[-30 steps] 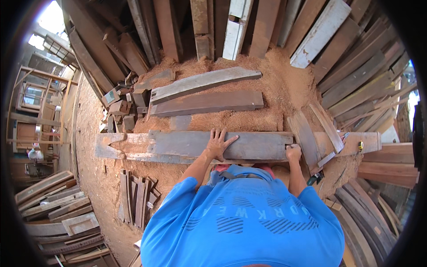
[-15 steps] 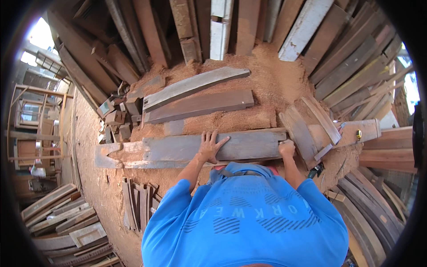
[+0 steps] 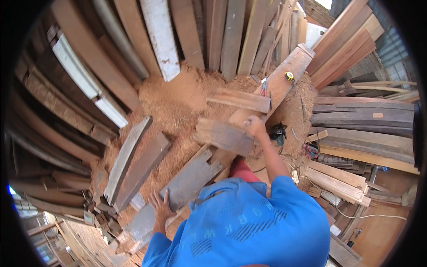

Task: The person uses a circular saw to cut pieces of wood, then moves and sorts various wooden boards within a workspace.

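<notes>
My left hand [image 3: 161, 205], fingers spread, lies at the near-left end of a grey weathered plank [image 3: 191, 180] with a notched far end. Beneath and beyond that end stretches a longer worn board [image 3: 138, 224]. My right hand [image 3: 255, 127] is curled closed by the right end of a short weathered board [image 3: 227, 136]; what its fingers hold, if anything, is hidden. Just past it lies another short board [image 3: 240, 99], overlapping a wide brown board [image 3: 284, 71]. On the wide board are a yellow tape measure [image 3: 289, 76] and red-handled pliers [image 3: 263, 91].
A dark green power tool [image 3: 278, 133] rests on the sawdust right of my right forearm. Two loose planks, one grey [image 3: 128, 158] and one brown [image 3: 143, 171], lie to the left. Stacked timber [image 3: 362, 118] stands at the right, with a pale cord [image 3: 356, 215] below it.
The view has swung to the right. My right hand has left the grey plank's right end and reached the short boards. My left hand is now at the plank's left end.
</notes>
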A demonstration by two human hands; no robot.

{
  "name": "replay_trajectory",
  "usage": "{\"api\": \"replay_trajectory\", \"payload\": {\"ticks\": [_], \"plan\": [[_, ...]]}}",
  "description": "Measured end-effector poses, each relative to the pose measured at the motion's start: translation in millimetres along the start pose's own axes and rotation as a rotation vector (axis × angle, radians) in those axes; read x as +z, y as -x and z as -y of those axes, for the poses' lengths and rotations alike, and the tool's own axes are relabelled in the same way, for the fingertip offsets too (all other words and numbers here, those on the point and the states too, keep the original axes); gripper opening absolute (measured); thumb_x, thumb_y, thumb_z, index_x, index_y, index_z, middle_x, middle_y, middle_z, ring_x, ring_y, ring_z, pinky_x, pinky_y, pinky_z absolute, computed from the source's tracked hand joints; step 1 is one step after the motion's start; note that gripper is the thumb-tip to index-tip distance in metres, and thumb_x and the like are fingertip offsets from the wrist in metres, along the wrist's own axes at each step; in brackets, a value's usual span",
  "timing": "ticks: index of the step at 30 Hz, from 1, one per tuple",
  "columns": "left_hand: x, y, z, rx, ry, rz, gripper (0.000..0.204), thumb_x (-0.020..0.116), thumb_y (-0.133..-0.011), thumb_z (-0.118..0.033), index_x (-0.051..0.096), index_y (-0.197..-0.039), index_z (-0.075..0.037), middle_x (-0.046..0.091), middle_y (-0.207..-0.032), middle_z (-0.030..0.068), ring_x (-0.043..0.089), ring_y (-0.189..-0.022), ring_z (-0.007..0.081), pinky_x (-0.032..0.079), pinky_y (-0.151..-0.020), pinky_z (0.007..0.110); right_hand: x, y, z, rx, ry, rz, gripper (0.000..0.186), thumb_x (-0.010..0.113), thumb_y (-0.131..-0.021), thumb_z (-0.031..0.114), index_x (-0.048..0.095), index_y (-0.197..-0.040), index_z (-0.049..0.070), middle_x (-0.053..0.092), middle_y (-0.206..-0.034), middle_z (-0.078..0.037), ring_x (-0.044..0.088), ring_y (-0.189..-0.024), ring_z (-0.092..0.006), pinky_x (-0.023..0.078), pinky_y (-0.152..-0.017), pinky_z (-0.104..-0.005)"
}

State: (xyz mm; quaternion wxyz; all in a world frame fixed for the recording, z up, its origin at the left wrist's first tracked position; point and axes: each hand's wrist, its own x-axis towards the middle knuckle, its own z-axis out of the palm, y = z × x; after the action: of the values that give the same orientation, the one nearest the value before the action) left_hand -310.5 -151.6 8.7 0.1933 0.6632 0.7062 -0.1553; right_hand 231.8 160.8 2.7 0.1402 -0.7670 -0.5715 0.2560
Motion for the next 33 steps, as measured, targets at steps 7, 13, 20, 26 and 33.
{"api": "replay_trajectory", "payload": {"ticks": [7,13,20,26,33], "plan": [[-11.4,4.0,-34.9,-0.238,-0.004,0.183,0.146,0.095,-0.049,-0.051,0.014,-0.167,-0.020,-0.001,-0.158,0.0501,-0.003,-0.147,0.0689,-0.005,-0.115,0.076,-126.1,-133.2,-76.8,0.357,0.090,-0.079,0.065,0.071,-0.090,0.035,0.049,-0.144,0.008,0.052,-0.147,-0.024,0.050,-0.136,-0.0430,0.044,-0.111,-0.0504],[35.9,-66.3,-62.4,-0.179,0.740,0.399,0.139,0.082,-0.072,-0.058,-0.009,-0.164,-0.008,0.013,-0.156,0.0498,0.015,-0.146,0.0661,0.011,-0.123,0.063,-147.6,-240.5,-176.0,0.348,0.214,-0.215,0.080,0.078,-0.085,0.030,0.041,-0.150,0.002,0.052,-0.142,-0.032,0.051,-0.132,-0.0456,0.041,-0.113,-0.0520],[-14.8,-119.1,-171.2,-0.575,0.559,0.567,0.131,0.066,-0.087,-0.069,-0.018,-0.159,0.001,0.003,-0.153,0.0561,0.008,-0.148,0.0664,0.014,-0.125,0.058,-152.8,-343.0,-240.1,0.312,0.186,-0.243,0.100,0.081,-0.084,0.041,0.025,-0.161,0.009,0.034,-0.160,-0.028,0.037,-0.146,-0.0446,0.033,-0.119,-0.0537],[-21.9,-108.3,-174.6,-0.459,0.565,0.456,0.117,0.057,-0.090,-0.075,0.009,-0.163,0.003,0.009,-0.163,0.0420,0.008,-0.154,0.0557,0.008,-0.126,0.057,-137.4,-427.3,-329.8,-0.031,0.522,-0.229,0.076,0.077,-0.087,0.048,0.055,-0.141,0.000,0.062,-0.133,-0.026,0.059,-0.123,-0.0447,0.047,-0.105,-0.0479],[-15.2,-93.7,-180.4,-0.596,0.497,0.426,0.116,0.062,-0.089,-0.069,0.007,-0.163,0.002,0.017,-0.154,0.0513,0.016,-0.144,0.0699,0.020,-0.123,0.059,-106.4,-465.3,-364.4,0.028,0.562,-0.065,0.060,0.074,-0.088,0.038,0.061,-0.137,0.006,0.070,-0.126,-0.017,0.067,-0.111,-0.0370,0.052,-0.099,-0.0454]]}}
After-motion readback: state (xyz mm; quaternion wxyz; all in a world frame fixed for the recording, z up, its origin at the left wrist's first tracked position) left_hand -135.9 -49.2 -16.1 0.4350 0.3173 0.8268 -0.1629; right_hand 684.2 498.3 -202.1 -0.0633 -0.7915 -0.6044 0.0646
